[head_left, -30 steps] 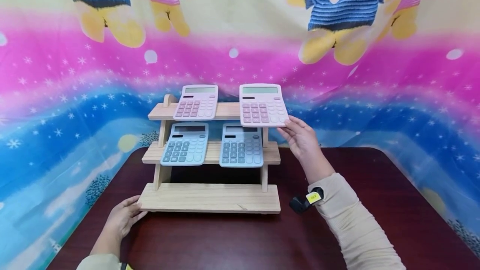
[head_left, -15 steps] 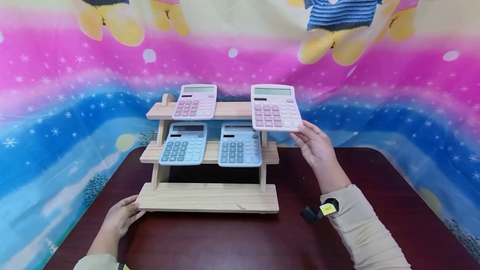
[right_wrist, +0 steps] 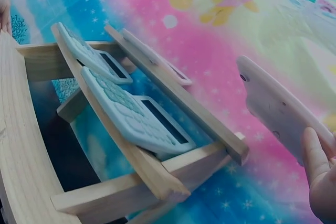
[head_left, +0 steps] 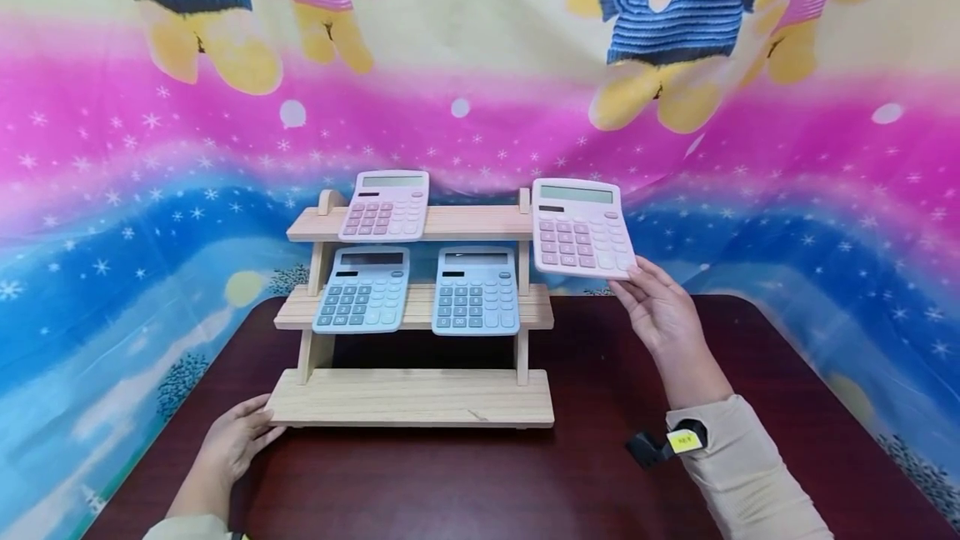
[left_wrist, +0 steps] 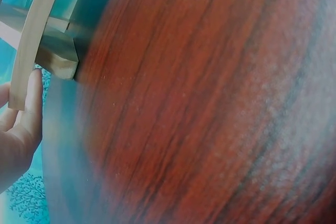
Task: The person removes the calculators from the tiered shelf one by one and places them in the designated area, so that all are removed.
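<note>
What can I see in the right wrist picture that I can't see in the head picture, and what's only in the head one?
Only the right wrist view shows the back of the pink calculator held by the right hand.

Only the head view shows that calculator's keys and screen, plus the beige right sleeve.

Both show the wooden shelf stand, two blue calculators, the other pink calculator and the bear-print backdrop.
</note>
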A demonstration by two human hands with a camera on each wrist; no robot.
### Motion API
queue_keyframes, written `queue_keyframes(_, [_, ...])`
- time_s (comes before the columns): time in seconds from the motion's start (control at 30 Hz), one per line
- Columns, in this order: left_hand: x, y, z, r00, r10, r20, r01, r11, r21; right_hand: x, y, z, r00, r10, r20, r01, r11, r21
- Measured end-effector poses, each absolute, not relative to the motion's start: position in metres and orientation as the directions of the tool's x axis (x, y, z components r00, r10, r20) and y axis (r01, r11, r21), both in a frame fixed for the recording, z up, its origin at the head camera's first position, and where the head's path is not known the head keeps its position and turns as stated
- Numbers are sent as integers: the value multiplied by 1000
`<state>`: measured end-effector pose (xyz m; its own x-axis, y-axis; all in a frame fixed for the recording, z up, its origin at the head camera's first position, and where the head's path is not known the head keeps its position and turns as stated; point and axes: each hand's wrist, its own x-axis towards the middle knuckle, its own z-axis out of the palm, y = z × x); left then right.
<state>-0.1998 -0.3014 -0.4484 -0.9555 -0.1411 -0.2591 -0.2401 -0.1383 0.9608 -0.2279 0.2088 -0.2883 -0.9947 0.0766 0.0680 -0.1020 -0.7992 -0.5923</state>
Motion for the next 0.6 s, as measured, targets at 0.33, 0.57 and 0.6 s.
queue_keyframes(0.33, [-197, -300, -447, -951, -143, -273, -253, -143, 957, -223, 225, -312, -995, 79, 69, -104, -830, -547])
queue_keyframes(0.57, [-197, -299, -445, -957, -134, -258, -238, -147, 960, -221, 236, -328, -994, 77, 79, -107, -845, -523])
queue_keyframes(0.6, [-197, -299, -444, -958, -132, -257, -237, -147, 960, -220, 237, -330, -994, 75, 77, -104, -848, -519])
